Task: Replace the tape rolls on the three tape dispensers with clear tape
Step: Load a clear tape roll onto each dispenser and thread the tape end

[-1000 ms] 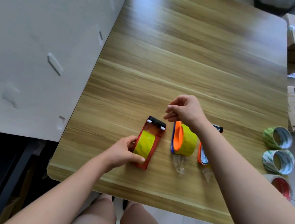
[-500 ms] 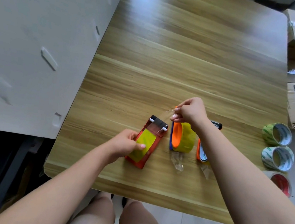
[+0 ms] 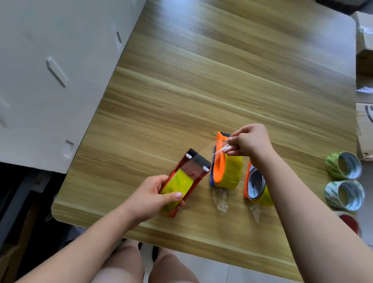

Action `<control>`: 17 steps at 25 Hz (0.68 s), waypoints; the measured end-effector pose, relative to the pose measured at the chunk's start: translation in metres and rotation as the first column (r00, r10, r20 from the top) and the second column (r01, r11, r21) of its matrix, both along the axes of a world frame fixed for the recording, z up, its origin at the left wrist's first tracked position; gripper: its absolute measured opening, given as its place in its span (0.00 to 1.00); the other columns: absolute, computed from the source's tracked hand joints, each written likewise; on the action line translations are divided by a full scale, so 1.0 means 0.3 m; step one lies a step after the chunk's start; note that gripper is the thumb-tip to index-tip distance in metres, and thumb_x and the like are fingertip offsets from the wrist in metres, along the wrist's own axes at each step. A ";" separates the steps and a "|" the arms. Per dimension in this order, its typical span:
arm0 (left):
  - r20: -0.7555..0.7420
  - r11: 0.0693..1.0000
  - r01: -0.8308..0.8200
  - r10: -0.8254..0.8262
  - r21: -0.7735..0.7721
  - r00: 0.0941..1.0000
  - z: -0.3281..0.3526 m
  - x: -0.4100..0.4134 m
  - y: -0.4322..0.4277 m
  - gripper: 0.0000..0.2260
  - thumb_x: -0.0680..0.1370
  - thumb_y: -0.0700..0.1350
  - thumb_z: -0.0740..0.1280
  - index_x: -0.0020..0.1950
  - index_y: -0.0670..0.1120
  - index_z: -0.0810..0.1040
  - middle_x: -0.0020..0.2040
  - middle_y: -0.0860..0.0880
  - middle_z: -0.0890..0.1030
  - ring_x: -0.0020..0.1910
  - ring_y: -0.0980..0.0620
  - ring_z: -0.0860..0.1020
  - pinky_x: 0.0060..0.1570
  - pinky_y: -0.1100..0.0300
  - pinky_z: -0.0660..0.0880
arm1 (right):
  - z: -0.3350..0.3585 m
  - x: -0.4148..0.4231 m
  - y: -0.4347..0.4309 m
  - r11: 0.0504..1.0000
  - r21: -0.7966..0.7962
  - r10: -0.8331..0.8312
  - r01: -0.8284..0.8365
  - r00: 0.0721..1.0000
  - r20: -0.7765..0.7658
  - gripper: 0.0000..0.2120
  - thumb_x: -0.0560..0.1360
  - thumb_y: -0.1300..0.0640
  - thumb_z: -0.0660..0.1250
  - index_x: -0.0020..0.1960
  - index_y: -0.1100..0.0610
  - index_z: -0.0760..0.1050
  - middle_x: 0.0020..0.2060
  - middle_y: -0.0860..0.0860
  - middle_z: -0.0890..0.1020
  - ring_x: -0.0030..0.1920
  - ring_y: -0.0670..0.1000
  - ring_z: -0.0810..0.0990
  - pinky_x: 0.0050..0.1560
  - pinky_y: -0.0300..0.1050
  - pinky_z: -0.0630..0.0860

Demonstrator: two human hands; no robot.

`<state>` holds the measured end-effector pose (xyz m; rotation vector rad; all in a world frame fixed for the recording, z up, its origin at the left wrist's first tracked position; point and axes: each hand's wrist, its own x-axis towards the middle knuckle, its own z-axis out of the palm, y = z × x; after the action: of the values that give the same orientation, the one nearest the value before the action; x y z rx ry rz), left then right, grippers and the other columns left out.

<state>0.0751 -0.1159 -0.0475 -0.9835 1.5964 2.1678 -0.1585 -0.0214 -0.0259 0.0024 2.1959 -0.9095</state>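
I count 3 tape dispensers at the near part of the wood-grain counter [image 3: 216, 77]. The red dispenser [image 3: 195, 176] has its long axis running away from me, leaning slightly right, with the black cutter end farthest. The left hand [image 3: 154, 195] grips its near end, fingers curled round the glossy yellowish roll [image 3: 177, 185]. The right hand [image 3: 250, 142] pinches the free end of a clear tape strip [image 3: 205, 154] stretched up and right from that cutter end. Just right stand the middle orange dispenser [image 3: 219, 161] and the right orange dispenser [image 3: 247, 183], both on edge. On the floor lie 3 round rolls: far green-printed roll [image 3: 332, 163], near green-printed roll [image 3: 331, 192], red roll [image 3: 349, 221].
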 end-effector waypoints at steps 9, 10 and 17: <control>-0.111 0.998 -0.054 0.049 -0.042 0.993 0.111 0.030 0.003 0.10 0.71 0.34 0.70 0.52 0.34 0.79 0.45 0.36 0.84 0.39 0.51 0.82 0.34 0.65 0.76 | -0.005 0.001 0.000 0.999 0.046 0.000 -0.001 1.000 0.030 0.04 0.73 0.73 0.64 0.41 0.69 0.77 0.33 0.63 0.80 0.29 0.56 0.82 0.35 0.47 0.83; -0.116 0.997 -0.064 0.060 -0.035 0.991 0.121 0.033 0.004 0.10 0.71 0.33 0.69 0.52 0.33 0.79 0.45 0.36 0.83 0.38 0.51 0.82 0.33 0.65 0.76 | -0.004 -0.002 0.001 0.999 0.045 0.000 -0.001 1.000 0.024 0.05 0.73 0.73 0.64 0.39 0.68 0.76 0.32 0.63 0.80 0.28 0.55 0.81 0.35 0.47 0.83; -0.155 0.999 0.040 -0.043 -0.025 0.987 0.190 0.054 0.018 0.11 0.71 0.34 0.69 0.54 0.35 0.77 0.44 0.36 0.83 0.37 0.52 0.83 0.36 0.64 0.78 | 0.027 -0.031 -0.003 0.997 -0.064 -0.034 0.036 0.999 0.027 0.07 0.71 0.75 0.65 0.36 0.67 0.76 0.25 0.60 0.80 0.21 0.50 0.79 0.24 0.40 0.79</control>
<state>0.0913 -0.1106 0.0095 -0.7962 1.6966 2.2518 -0.1678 -0.0223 -0.0178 0.0221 2.1476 -0.9938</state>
